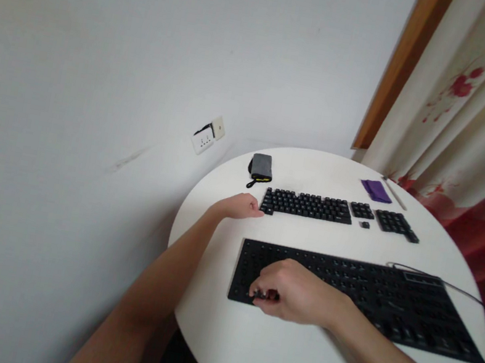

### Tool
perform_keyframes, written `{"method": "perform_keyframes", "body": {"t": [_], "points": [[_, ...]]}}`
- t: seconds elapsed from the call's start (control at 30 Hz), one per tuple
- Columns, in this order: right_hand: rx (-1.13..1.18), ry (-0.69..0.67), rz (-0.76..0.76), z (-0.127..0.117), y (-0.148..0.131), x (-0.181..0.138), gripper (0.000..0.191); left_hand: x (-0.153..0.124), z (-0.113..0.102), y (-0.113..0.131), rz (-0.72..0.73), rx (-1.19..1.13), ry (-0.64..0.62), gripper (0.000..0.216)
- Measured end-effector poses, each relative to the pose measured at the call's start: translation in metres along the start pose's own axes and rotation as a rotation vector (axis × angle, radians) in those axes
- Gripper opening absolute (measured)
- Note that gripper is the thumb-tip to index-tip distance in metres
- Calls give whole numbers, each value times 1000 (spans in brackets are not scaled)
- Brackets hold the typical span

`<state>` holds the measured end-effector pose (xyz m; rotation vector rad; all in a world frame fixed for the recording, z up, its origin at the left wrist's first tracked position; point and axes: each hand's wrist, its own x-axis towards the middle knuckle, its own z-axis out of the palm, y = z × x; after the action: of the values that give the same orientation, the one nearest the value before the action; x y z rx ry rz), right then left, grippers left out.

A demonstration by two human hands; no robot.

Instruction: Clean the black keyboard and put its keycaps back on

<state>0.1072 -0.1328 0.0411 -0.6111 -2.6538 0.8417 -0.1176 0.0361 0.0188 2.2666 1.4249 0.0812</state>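
My left hand (241,205) is curled at the left end of a group of loose black keycaps (307,205), laid out in keyboard rows. Its fingertips meet a keycap (262,210) in the front left corner. Below lies a black keyboard (412,308), with bare switch places showing at its left part. My right hand (291,290) is closed above the keyboard's front left corner, its fingers pinched round a small dark thing (259,294) that I cannot make out. The palm hides part of the keyboard.
Further right lie smaller keycap groups (362,210) (394,223) and a single keycap (365,224). A grey pouch (262,166), a purple cloth (376,191) and a thin pale stick (395,194) rest towards the back of the round white table (232,348). A cable (458,288) runs right.
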Motion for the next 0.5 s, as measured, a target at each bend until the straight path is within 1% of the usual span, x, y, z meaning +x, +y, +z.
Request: {"method": "perform_keyframes", "body": {"t": [0.13, 0.33, 0.5], "points": [[-17, 50, -10, 3, 3, 1, 16, 0, 1, 0, -5, 16, 1, 37], [141, 81, 87, 9, 15, 3, 16, -1, 0, 2, 8, 33, 13, 37], [183, 97, 138, 11, 17, 3, 19, -2, -1, 3, 24, 41, 16, 36]]}}
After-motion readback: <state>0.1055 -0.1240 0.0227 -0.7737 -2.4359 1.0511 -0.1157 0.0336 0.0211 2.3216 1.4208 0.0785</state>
